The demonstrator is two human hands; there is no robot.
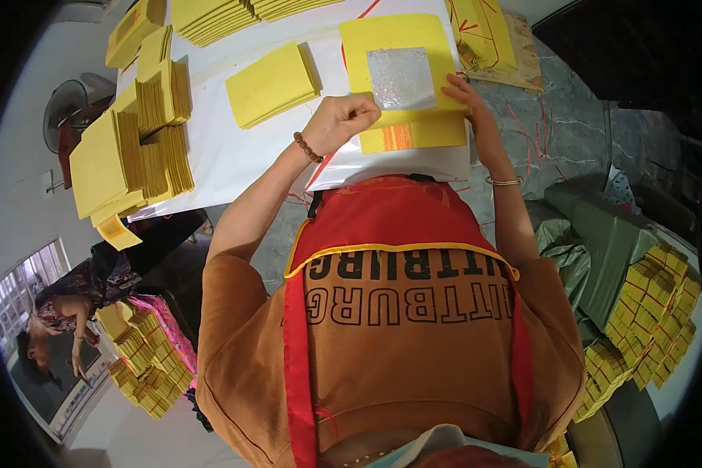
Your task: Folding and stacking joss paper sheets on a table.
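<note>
In front of me on the white-covered table lies a yellow paper sheet (402, 35) with a silver foil square (402, 78) on it. Its near edge is turned up in a fold, and below that shows a yellow strip with an orange patch (397, 138). My left hand (339, 123) is closed in a pinch on the left end of the fold. At the right edge my right hand (480, 117) touches the paper with fingers stretched and apart; its thumb is hidden. Left of my left hand sits a small stack of folded yellow papers (271, 84).
Piles of folded yellow paper (105, 168) line the table's left side, with more stacks (214, 19) at the far edge. A tied yellow bundle (483, 35) rests at the far right. Tied bundles (651, 312) are heaped at right. Another person (74, 316) is at lower left.
</note>
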